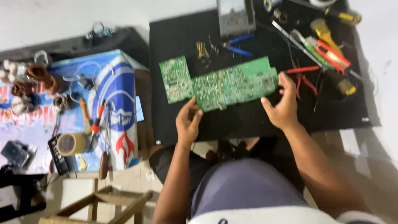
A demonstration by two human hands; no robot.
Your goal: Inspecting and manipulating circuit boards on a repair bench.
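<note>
Head view. Left hand (188,122) and right hand (282,107) grasp opposite edges of a long green printed circuit board (219,85), solder side up, over the black mat surface (248,120). Edge-only grip seems best, sparing the joints; red-handled pliers (304,76) lie near.

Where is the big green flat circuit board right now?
In the head view, the big green flat circuit board lies mid-frame on the black mat, with the left hand at its lower edge and the right hand at its right end.
</note>
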